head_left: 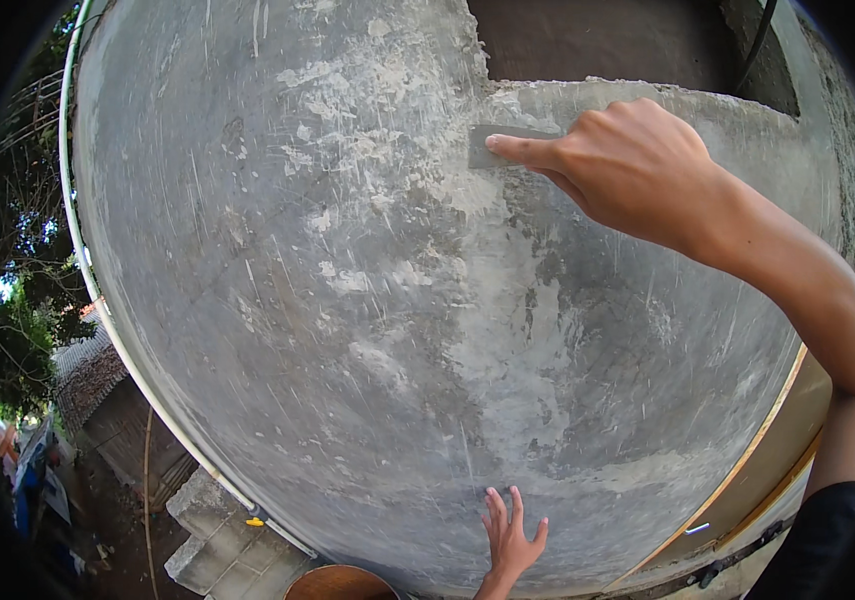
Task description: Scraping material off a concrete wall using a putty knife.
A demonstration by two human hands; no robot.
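A grey plastered wall (pixel 347 300) fills the view, streaked with lighter patches of fresh cement. My right hand (pixel 627 165) reaches up from the right and presses a flat grey trowel blade (pixel 492 145) against the wall, just below the corner of a dark opening; the index finger lies along the blade. My left hand (pixel 509 540) rests flat on the lower part of the wall, fingers spread, holding nothing.
A dark rectangular opening (pixel 607 40) cuts into the wall at the top. A white pipe (pixel 97 290) runs down the wall's left edge. Trees, roofs and concrete blocks (pixel 212 540) lie below at left. A brown round rim (pixel 339 583) sits at the bottom; wooden boards (pixel 767 460) run at lower right.
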